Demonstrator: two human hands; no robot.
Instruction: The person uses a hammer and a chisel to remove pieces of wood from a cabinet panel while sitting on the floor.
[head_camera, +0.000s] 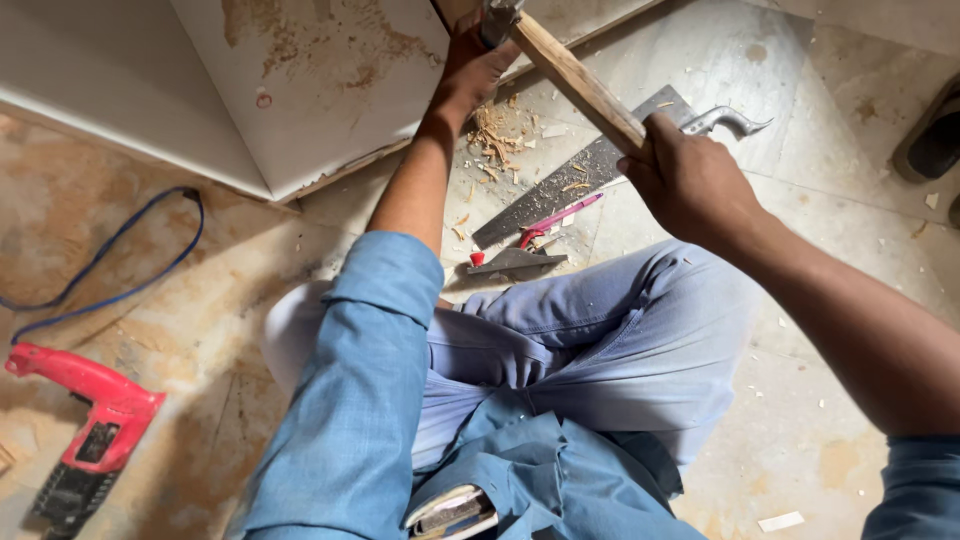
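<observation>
Lying on the stone floor (830, 200) below the right hand (690, 180) is a flat metal hand saw (590, 170) with a curved silver handle. Wood chips (495, 135) are scattered just under the left hand (470, 70). A pink pencil (560, 215) and a small metal tool (515, 262) rest near the person's bent knee. Well off to the left hand's side sits a red power drill (85, 420) with a blue cord (120, 270).

The right hand is curled tight around the wooden handle of a hammer (575, 80). The hammer is up in the air, above the saw. Its long handle slants up and away from the right hand toward the left hand, with the metal head at the far top end. The left hand presses against a white board (320, 90) right beside the hammer head. I cannot tell what its fingers hold.
</observation>
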